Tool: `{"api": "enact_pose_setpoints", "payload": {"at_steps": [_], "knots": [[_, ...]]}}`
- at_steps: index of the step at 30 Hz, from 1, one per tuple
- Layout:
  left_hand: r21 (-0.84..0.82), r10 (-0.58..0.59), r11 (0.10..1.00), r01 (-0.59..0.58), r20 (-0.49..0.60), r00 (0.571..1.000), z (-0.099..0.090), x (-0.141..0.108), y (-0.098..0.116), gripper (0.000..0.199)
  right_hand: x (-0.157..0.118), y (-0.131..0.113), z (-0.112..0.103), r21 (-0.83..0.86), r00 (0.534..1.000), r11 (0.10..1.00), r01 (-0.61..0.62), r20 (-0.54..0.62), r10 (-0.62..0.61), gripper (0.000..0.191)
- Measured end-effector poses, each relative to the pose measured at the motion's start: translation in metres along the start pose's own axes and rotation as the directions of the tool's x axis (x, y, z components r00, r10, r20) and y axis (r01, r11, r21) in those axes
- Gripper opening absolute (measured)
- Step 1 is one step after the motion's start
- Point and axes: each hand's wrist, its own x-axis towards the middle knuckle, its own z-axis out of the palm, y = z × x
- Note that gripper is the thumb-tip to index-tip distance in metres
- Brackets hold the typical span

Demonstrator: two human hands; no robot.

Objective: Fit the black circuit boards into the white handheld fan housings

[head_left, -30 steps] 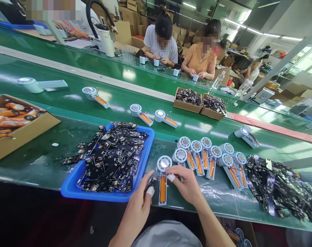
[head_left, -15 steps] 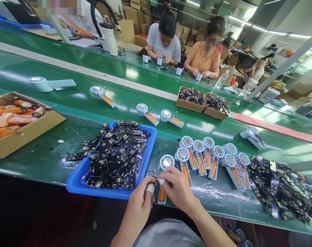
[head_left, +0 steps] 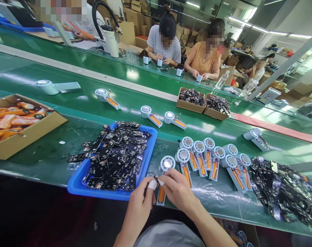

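Your left hand (head_left: 142, 197) pinches black board (head_left: 156, 177), right hand (head_left: 180, 191) at its tip, can't tell if gripping — shiny green table (head_left: 50, 154) below, brown boxes (head_left: 132, 15) piled at back.

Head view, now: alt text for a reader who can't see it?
The person's left hand and right hand meet at a small dark part over a pale-blue unit with an orange insert. A blue tray of circuit boards lies left, similar units right.
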Motion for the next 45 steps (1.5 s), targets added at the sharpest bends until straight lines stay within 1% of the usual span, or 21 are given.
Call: {"api": "enact_pose_setpoints", "payload": {"at_steps": [2, 4, 7, 11, 13, 16, 18, 20, 21, 22, 23, 25, 27, 30, 33, 36, 38, 41, 43, 45], "knots": [[-0.076, -0.035, 0.997, 0.034, -0.013, 0.999, 0.001, -0.001, -0.002, 0.04, 0.002, -0.001, -0.001, -0.065, 1.0, 0.998, -0.023, -0.019, 0.022, 0.024], [-0.133, -0.075, 0.989, 0.069, -0.042, 0.996, 0.001, 0.0, -0.002, 0.05, 0.006, -0.003, -0.004, -0.123, 1.0, 0.992, -0.01, -0.005, 0.009, 0.024], [-0.148, -0.114, 0.983, 0.106, -0.048, 0.992, 0.0, 0.0, 0.0, 0.054, 0.013, -0.005, -0.012, -0.209, 0.998, 0.976, 0.053, 0.036, -0.047, 0.024], [-0.124, -0.094, 0.989, 0.085, -0.075, 0.993, 0.0, -0.002, 0.002, 0.052, 0.019, -0.005, -0.019, -0.344, 0.981, 0.925, 0.163, 0.154, -0.116, 0.021], [-0.066, -0.039, 0.997, 0.032, -0.111, 0.993, 0.001, -0.003, 0.002, 0.047, 0.021, -0.005, -0.02, -0.377, 0.971, 0.905, 0.199, 0.203, -0.129, 0.02], [0.086, 0.125, 0.99, -0.111, -0.178, 0.976, 0.004, -0.006, -0.001, 0.037, 0.021, -0.007, -0.017, -0.396, 0.964, 0.891, 0.22, 0.227, -0.137, 0.021], [0.188, 0.259, 0.957, -0.22, -0.221, 0.94, 0.005, -0.008, -0.003, 0.033, 0.02, -0.009, -0.014, -0.401, 0.968, 0.891, 0.213, 0.209, -0.138, 0.021], [0.255, 0.366, 0.918, -0.304, -0.248, 0.897, 0.005, -0.008, -0.006, 0.032, 0.018, -0.01, -0.01, -0.401, 0.976, 0.896, 0.192, 0.175, -0.13, 0.021], [0.27, 0.399, 0.904, -0.332, -0.249, 0.883, 0.004, -0.008, -0.007, 0.032, 0.017, -0.01, -0.009, -0.392, 0.979, 0.902, 0.179, 0.16, -0.125, 0.021], [0.267, 0.41, 0.899, -0.346, -0.24, 0.88, 0.002, -0.007, -0.008, 0.032, 0.017, -0.009, -0.007, -0.376, 0.982, 0.912, 0.165, 0.145, -0.118, 0.022], [0.248, 0.4, 0.905, -0.346, -0.224, 0.888, 0.0, -0.006, -0.008, 0.031, 0.016, -0.008, -0.007, -0.35, 0.985, 0.925, 0.149, 0.135, -0.108, 0.023], [0.173, 0.333, 0.937, -0.304, -0.175, 0.927, -0.006, -0.003, -0.008, 0.031, 0.016, -0.004, -0.007, -0.278, 0.99, 0.955, 0.103, 0.119, -0.072, 0.022], [0.089, 0.241, 0.969, -0.232, -0.111, 0.964, -0.012, 0.0, -0.007, 0.032, 0.018, 0.001, -0.011, -0.196, 0.992, 0.979, 0.06, 0.125, -0.036, 0.017], [-0.008, 0.149, 0.989, -0.149, -0.024, 0.989, -0.019, 0.006, -0.005, 0.033, 0.021, 0.008, -0.017, -0.064, 0.981, 0.996, 0.058, 0.187, -0.045, 0.02], [-0.061, 0.126, 0.99, -0.125, 0.01, 0.992, -0.022, 0.01, -0.005, 0.034, 0.022, 0.01, -0.02, 0.034, 0.973, 0.998, 0.051, 0.226, -0.057, 0.018], [-0.063, 0.118, 0.991, -0.116, 0.027, 0.993, -0.022, 0.011, -0.006, 0.035, 0.021, 0.007, -0.019, 0.088, 0.98, 0.996, 0.008, 0.196, -0.026, 0.019], [-0.049, 0.126, 0.991, -0.124, 0.031, 0.992, -0.022, 0.011, -0.007, 0.035, 0.02, 0.005, -0.017, 0.109, 0.982, 0.994, -0.026, 0.187, 0.005, 0.02], [-0.003, 0.162, 0.987, -0.162, 0.022, 0.987, -0.021, 0.01, -0.007, 0.035, 0.021, 0.002, -0.016, 0.108, 0.976, 0.992, -0.065, 0.212, 0.041, 0.021], [0.037, 0.183, 0.982, -0.185, 0.04, 0.982, -0.021, 0.01, -0.005, 0.034, 0.022, 0.003, -0.02, 0.127, 0.967, 0.987, -0.093, 0.246, 0.059, 0.02], [0.065, 0.184, 0.98, -0.188, 0.065, 0.981, -0.022, 0.008, -0.004, 0.034, 0.022, 0.005, -0.03, 0.191, 0.954, 0.972, -0.138, 0.289, 0.078, 0.017]]}}
